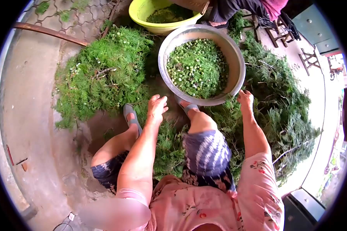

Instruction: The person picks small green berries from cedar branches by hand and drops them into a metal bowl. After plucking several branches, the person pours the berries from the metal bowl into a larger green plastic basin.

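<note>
My left hand [157, 108] is in the air in front of my knees, left of the basin. Its fingers are loosely bent and apart, and nothing shows in them. My right hand [246, 99] is just off the lower right rim of a large metal basin [240, 79], with its fingers drawn together; whatever they may hold is too small to make out. Inside the basin lies a heap of small round green cones mixed with leaf bits [196, 69]. Cut evergreen branches [281, 104] spread beside and below my right hand.
Left of the basin is a big pile of green sprigs [108, 73]. Behind stands a yellow-green tub [142, 21] with green bits in it, near another person's dark-trousered leg [235, 9]. A wooden pole [52, 34] lies at upper left. Small wooden stools [275, 32] stand at upper right.
</note>
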The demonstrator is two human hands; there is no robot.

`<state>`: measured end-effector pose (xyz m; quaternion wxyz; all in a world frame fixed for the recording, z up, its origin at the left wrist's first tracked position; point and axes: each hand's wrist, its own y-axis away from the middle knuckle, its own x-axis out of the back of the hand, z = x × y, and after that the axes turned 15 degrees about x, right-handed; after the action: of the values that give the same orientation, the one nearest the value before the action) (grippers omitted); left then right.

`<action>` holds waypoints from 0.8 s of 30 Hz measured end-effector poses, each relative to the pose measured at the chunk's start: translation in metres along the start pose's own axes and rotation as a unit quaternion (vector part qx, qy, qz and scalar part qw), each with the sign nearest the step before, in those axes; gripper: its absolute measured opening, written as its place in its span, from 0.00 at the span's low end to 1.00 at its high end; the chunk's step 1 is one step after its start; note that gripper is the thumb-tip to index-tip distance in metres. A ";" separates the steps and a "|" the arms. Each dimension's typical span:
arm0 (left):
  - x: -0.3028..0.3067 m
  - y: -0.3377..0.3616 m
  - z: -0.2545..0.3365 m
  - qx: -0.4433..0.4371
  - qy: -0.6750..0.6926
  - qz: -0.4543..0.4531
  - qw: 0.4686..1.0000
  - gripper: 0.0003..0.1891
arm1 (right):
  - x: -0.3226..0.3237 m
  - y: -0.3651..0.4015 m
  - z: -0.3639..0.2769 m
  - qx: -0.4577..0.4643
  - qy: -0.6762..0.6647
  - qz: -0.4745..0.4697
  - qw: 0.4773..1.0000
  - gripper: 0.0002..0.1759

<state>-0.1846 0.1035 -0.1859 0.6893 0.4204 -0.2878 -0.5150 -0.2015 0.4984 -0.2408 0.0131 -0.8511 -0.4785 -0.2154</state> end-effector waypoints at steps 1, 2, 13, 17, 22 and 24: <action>-0.006 -0.016 -0.003 0.000 -0.002 0.008 1.000 0.30 | -0.008 -0.011 0.008 0.016 0.019 0.031 0.999 0.11; -0.011 -0.030 -0.006 0.014 0.002 0.004 1.000 0.32 | -0.010 -0.029 0.025 0.047 0.106 0.031 0.993 0.15; -0.071 -0.112 -0.030 -0.125 0.117 0.061 0.983 0.13 | -0.036 -0.092 0.018 0.062 0.017 0.009 0.998 0.25; -0.061 -0.095 0.005 -0.110 0.205 0.036 0.972 0.10 | -0.036 -0.068 -0.010 0.031 -0.089 0.008 0.995 0.17; -0.034 -0.038 0.041 -0.127 0.229 0.097 0.960 0.09 | -0.047 -0.033 -0.069 0.024 -0.066 -0.010 0.997 0.13; -0.016 -0.017 0.045 -0.111 0.260 0.116 0.952 0.13 | -0.058 -0.021 -0.085 0.002 -0.039 -0.030 0.999 0.12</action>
<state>-0.2342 0.1039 -0.1787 0.8379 0.4237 -0.0866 -0.3329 -0.2751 0.4436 -0.1892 -0.0100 -0.8440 -0.5044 -0.1818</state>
